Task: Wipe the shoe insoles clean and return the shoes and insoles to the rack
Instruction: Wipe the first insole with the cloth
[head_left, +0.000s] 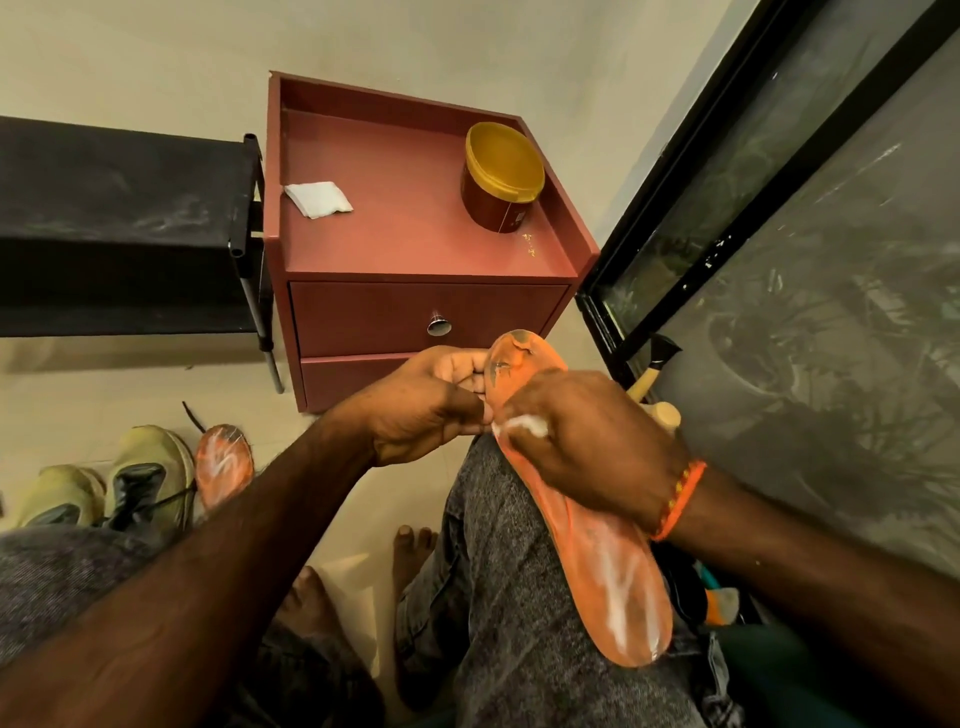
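Pale floor tiles and a cream wall fill the background, with a red bedside cabinet (415, 249) at upper centre, a black shoe rack (124, 218) at upper left and a dark glass door down the right side. On the cabinet top sit a folded white tissue (318, 199) and a yellow-lidded jar (503, 176).

At centre right, an orange insole (587, 525) lies across the person's right knee. Its long axis runs diagonally, toe end up toward the cabinet drawer, heel end down toward the lower right. The left hand (431, 405) curls its fingers round the toe end from the left edge, steadying it. The right hand (592, 447) sits on top of the insole at mid-length, fingers bent round a small white wipe (522, 427) pressed to the surface. White streaks show on the heel part, below the right wrist, so the wiping probably needs to travel down along that long axis toward the heel.

At lower left, a second insole (224, 465) rests just beside a pair of pale green shoes (114, 488) on the floor, below the rack; both are yet to be returned.
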